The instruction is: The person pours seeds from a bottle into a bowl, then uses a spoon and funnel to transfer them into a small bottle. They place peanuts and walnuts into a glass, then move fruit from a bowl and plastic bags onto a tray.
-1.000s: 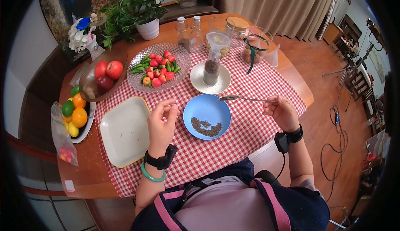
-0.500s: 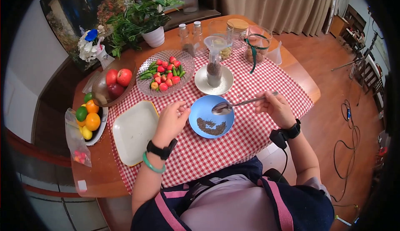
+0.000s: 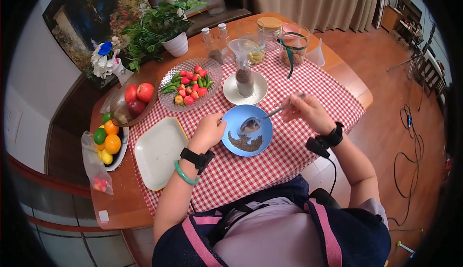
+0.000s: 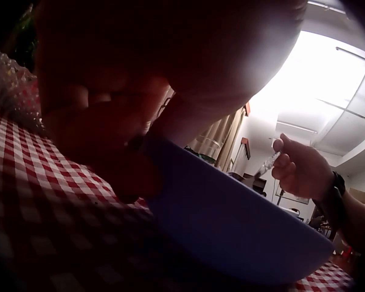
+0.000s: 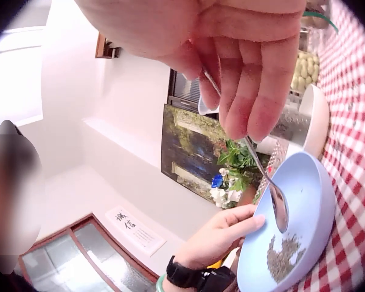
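Note:
The right hand (image 3: pixel 308 113) pinches the handle of a metal spoon (image 3: pixel 251 125), whose bowl is over the inside of a blue bowl (image 3: pixel 263 142). Dark dried bits (image 3: pixel 246 144) lie in the bottom of that bowl. At the bowl's left rim, the left hand (image 3: pixel 208 132) grips the edge; the left wrist view shows the fingers at the rim of the blue bowl (image 4: pixel 231 225). In the right wrist view the spoon (image 5: pixel 280 208) slants down from the right hand (image 5: pixel 231 67), its tip close to the bits.
Behind the blue bowl a bottle (image 3: pixel 244 81) with a funnel (image 3: pixel 241 48) in its mouth stands on a white plate (image 3: pixel 233 96). An empty-looking tray (image 3: pixel 156 151) lies left. Further back are a glass dish (image 3: pixel 166 102) of strawberries and peppers, fruit bowls, jars (image 3: pixel 292 50) and a plant (image 3: pixel 164 23).
The left hand has moved to the blue bowl and taken hold of its rim. The spoon has swung from beside the bowl to over it, lowering with the right hand.

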Demonstrator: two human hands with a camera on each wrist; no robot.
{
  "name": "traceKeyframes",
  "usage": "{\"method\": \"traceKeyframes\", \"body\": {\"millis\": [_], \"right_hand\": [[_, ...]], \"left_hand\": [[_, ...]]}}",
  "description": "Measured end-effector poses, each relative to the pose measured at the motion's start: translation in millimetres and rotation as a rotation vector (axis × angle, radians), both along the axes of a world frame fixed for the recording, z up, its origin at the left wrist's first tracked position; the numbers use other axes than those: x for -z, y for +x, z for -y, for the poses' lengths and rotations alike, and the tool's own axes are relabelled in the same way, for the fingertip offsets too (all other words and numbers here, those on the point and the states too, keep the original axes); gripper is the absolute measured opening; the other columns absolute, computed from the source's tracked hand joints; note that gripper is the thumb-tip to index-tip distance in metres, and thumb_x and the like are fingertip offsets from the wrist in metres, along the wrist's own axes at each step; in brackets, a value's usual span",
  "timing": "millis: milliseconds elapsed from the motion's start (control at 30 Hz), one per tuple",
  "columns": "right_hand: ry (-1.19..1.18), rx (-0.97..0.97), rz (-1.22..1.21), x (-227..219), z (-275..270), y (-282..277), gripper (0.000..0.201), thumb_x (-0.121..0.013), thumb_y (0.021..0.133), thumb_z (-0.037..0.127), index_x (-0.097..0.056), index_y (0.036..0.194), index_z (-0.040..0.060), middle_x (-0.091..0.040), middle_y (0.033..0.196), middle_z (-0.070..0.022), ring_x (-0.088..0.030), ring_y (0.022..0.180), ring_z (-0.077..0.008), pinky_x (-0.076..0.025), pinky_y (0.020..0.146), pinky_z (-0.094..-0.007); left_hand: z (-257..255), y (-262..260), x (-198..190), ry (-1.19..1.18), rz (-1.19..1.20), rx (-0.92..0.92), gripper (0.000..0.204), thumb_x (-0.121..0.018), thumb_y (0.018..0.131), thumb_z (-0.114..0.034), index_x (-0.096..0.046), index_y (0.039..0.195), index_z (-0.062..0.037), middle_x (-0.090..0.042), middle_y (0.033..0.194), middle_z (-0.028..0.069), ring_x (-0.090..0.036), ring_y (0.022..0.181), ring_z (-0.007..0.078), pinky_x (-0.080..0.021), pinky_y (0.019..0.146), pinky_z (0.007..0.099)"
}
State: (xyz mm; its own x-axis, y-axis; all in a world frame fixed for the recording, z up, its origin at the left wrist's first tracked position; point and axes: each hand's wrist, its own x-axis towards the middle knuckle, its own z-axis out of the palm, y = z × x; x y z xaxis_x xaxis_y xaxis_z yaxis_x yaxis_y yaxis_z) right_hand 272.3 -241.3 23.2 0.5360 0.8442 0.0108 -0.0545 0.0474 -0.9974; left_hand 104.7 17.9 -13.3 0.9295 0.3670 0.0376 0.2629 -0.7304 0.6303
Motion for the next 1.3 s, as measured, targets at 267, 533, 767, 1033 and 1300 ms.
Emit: {"method": "traceKeyframes", "body": {"millis": [267,533,767,1033,1300], "right_hand": [[-0.178,0.005,0.254,-48,-30,10,0.038,-0.037,0.102,0.033,-0.053,0.086,0.0016,-0.064,0.067,-0.0081,-0.061,0.052,-0.0125,-0.052,0.049,-0.023],[-0.323,0.029,0.092,-33,-32,11,0.037,-0.036,0.101,0.032,-0.052,0.086,0.0024,-0.064,0.067,-0.0102,-0.062,0.052,-0.0154,-0.054,0.049,-0.0256],[-0.222,0.091,-0.294,19,-16,7,0.035,-0.036,0.101,0.032,-0.052,0.091,0.0037,-0.064,0.071,-0.0103,-0.064,0.06,-0.0176,-0.057,0.056,-0.0303],[-0.074,0.034,-0.527,47,-29,-3,0.033,-0.034,0.102,0.033,-0.052,0.098,0.0057,-0.066,0.079,-0.0114,-0.065,0.07,-0.0183,-0.056,0.069,-0.0311],[0.032,-0.035,-0.558,47,-35,3,0.034,-0.031,0.102,0.033,-0.051,0.1,0.0054,-0.065,0.086,-0.0123,-0.065,0.076,-0.0198,-0.055,0.075,-0.0326]], "left_hand": [[14,-8,-16,0.072,0.159,0.03,0.024,-0.054,0.088,-0.017,-0.064,0.102,0.0004,-0.064,0.078,0.0202,-0.063,0.072,0.0324,-0.048,0.067,0.0381],[13,-9,-15,0.082,0.166,0.019,0.024,-0.051,0.089,-0.018,-0.061,0.091,0.0031,-0.06,0.075,0.0229,-0.06,0.069,0.0365,-0.045,0.063,0.0407],[19,-9,-22,0.068,0.177,0.005,0.025,-0.049,0.09,-0.017,-0.058,0.082,0.0051,-0.056,0.069,0.0237,-0.057,0.064,0.0372,-0.042,0.06,0.0417],[28,-12,-30,0.063,0.191,-0.01,0.026,-0.049,0.089,-0.016,-0.055,0.079,0.0066,-0.053,0.065,0.0242,-0.056,0.061,0.0363,-0.041,0.058,0.0409],[9,-15,-6,-0.008,0.151,-0.019,0.026,-0.05,0.09,-0.016,-0.058,0.079,0.006,-0.058,0.061,0.0144,-0.058,0.047,0.0215,-0.045,0.049,0.0335]]}}
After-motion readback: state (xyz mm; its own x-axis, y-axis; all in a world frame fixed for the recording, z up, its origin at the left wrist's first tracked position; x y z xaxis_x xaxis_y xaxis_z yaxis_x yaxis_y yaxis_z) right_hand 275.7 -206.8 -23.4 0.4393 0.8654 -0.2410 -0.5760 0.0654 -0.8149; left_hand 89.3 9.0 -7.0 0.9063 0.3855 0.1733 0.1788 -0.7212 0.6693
